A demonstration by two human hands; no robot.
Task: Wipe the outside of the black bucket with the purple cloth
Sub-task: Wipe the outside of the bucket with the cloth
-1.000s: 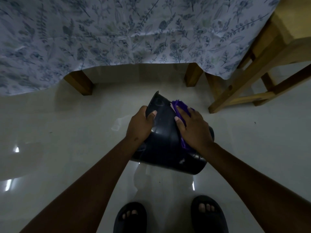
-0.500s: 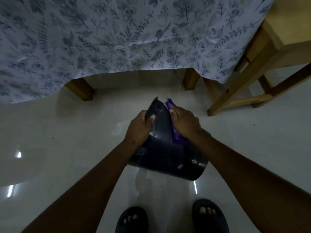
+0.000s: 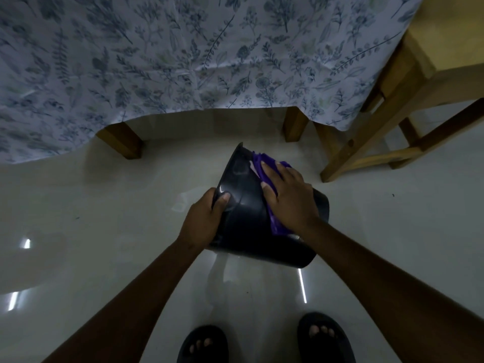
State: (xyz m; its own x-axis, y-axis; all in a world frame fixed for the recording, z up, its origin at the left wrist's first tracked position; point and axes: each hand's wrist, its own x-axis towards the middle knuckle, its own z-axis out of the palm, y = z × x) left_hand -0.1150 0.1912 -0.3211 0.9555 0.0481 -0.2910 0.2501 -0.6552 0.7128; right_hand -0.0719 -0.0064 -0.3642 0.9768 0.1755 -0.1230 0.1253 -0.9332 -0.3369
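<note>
Left hand (image 3: 203, 224) is gripping the tilted black bucket (image 3: 248, 218) by its left side. Right hand (image 3: 290, 197) is lying flat, pressing the purple cloth (image 3: 264, 166) against the bucket's right outer wall.

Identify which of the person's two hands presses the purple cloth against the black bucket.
The right hand, laid flat over the purple cloth on the black bucket. The left hand holds no cloth; it grips the bucket's rim.
</note>
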